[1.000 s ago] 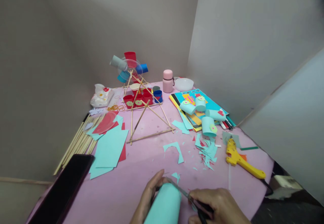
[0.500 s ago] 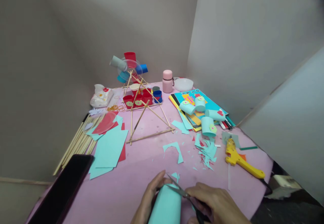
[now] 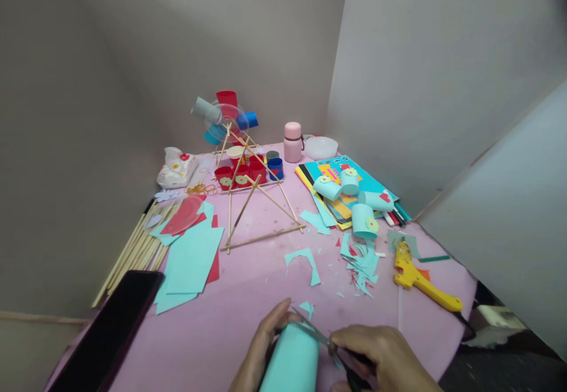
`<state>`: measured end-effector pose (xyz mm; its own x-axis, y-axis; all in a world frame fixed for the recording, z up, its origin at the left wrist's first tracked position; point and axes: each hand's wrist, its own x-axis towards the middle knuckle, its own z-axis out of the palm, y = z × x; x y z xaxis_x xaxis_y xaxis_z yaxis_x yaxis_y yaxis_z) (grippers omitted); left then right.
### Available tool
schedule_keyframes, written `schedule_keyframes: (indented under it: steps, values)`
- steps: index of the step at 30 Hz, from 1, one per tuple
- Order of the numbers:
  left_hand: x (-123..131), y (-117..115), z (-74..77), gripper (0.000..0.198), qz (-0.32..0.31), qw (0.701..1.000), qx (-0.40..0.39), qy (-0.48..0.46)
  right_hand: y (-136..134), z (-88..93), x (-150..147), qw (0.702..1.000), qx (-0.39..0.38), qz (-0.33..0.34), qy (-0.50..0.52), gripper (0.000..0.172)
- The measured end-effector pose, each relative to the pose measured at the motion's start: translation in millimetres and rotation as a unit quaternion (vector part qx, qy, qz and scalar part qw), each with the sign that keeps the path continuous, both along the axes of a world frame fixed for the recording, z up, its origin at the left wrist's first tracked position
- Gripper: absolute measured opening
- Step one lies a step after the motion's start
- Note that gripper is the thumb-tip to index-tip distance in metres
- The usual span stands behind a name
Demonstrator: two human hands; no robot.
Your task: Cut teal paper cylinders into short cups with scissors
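Note:
At the near edge of the table, a light turquoise paper tube (image 3: pixel 292 359) is held in my left hand (image 3: pixel 264 345), whose fingers curl round its left side and far end. My right hand (image 3: pixel 385 356) grips black-handled scissors (image 3: pixel 325 340). Their metal blades lie at the tube's far rim, close to my left fingertips, and are nearly closed. A small turquoise scrap (image 3: pixel 306 307) sits just past the blade tips. The lower part of the tube runs out of view.
Paper scraps (image 3: pixel 363 262) and a yellow glue gun (image 3: pixel 416 280) lie right. Decorated paper cups (image 3: pixel 365 221) rest on colored sheets. A stick frame (image 3: pixel 266 238) stands mid-table, with red cups (image 3: pixel 243 176) behind. Turquoise sheets (image 3: pixel 192 262), sticks (image 3: pixel 137 244) and a phone (image 3: pixel 110 333) lie left.
The scissor blades have come closer together at the tube's rim. My right hand has shifted slightly to the right and down, while my left hand keeps hold of the tube.

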<state>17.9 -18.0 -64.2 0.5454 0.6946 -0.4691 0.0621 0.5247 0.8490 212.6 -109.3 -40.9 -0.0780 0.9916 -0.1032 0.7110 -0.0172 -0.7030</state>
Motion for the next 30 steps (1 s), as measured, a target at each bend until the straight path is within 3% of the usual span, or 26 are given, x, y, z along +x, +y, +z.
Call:
schedule_keyframes:
  steps: [6, 11, 17, 21, 30]
  values:
    - [-1.3, 6.2, 2.5, 0.009, -0.026, 0.999, -0.023, -0.004, 2.3, 9.7, -1.2, 1.000, -0.025, 0.002, 0.014, 0.013]
    - [-0.5, 10.6, 7.0, 0.018, -0.051, 0.997, -0.061, 0.005, 1.2, 8.1, -3.6, 0.999, -0.027, 0.001, 0.041, 0.029]
    - [-4.0, 0.3, 29.2, 0.026, 0.013, 1.000, -0.007, 0.000, 2.8, 5.1, -4.4, 0.994, -0.060, -0.043, 0.079, 0.025]
    - [-2.0, -4.6, 41.1, 0.026, 0.019, 1.000, 0.020, -0.014, 2.1, 4.1, -1.5, 0.995, -0.046, -0.064, 0.058, 0.037]
    - [-1.7, -4.4, 43.2, 0.034, 0.066, 0.996, 0.063, -0.015, 2.0, -0.7, -8.1, 0.998, -0.054, -0.007, 0.007, 0.035]
